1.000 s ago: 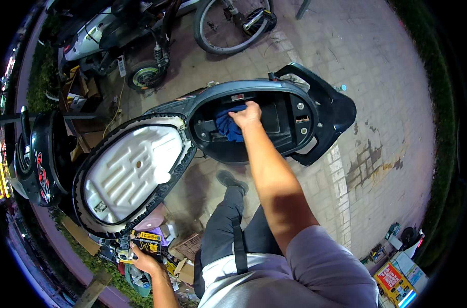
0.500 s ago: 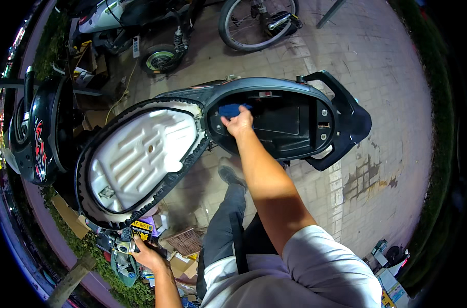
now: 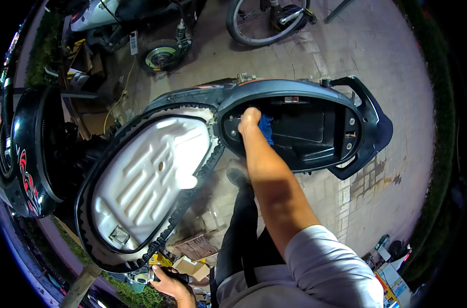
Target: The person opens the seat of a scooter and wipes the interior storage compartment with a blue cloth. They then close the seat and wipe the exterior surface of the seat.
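Observation:
A scooter lies across the view with its seat (image 3: 141, 179) tipped up and its white underside showing. To the right of the seat is the uncovered black storage compartment (image 3: 297, 120). My right hand (image 3: 250, 121) reaches into the compartment's left end, closed on a crumpled blue cloth (image 3: 265, 127). The cloth hangs beside my fingers, along the inner wall. At lower left, past the seat's near edge, my left hand (image 3: 169, 284) is around a black grip (image 3: 179, 277) with a metal fitting (image 3: 141, 277) at one end; its fingers are partly hidden.
The black front cover (image 3: 35, 154) with red graphics is at far left. Behind stand another scooter's wheel (image 3: 160, 57) and a bicycle wheel (image 3: 267, 20). An opened cardboard box (image 3: 191, 268) lies near my left hand. The tail rack (image 3: 369, 102) juts out to the right.
My right hand has turned, and the blue cloth now shows on its right side instead of above and left. The view has shifted; the seat appears larger and lower. My left hand stays on the grip.

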The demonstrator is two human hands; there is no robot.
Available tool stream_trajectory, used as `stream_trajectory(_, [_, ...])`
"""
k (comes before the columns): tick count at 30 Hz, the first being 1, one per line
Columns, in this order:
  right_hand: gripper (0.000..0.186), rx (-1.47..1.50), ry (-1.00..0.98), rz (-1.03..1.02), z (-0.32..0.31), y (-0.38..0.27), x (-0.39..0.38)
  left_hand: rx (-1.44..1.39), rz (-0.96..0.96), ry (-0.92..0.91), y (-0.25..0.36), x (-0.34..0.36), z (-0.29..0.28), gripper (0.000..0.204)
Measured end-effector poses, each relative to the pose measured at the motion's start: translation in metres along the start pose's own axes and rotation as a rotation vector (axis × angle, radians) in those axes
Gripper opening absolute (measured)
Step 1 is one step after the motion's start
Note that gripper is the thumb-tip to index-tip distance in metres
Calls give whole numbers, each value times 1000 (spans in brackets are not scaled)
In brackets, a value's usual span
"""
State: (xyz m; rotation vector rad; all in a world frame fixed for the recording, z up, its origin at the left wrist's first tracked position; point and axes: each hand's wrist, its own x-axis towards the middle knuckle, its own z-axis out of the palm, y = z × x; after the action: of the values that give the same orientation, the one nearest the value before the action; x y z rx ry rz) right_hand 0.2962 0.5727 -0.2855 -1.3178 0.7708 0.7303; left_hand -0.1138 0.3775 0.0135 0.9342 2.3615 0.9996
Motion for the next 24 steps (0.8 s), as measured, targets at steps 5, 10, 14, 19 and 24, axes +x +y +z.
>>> stream_trajectory(5, [34,-1759,-471,-561,-21,-31,16,26,-47,-36,14,-5,2,35])
stream_trajectory(10, [32,-883,-430,100,-1,-47,-22,207,48,-51,34,-11,5,43])
stream_trajectory(14, [20,249,-279,189,-27,-49,-6,112,8,-119,30,-10,11,43])
stream_trajectory(19, [18,406,-329,-40,-11,-69,-122,66,-71,-118,35,-9,-7,37])
stream_trajectory(24, [36,208,-323,151,-3,-54,-34,99,-53,-124,19,-4,0,30])
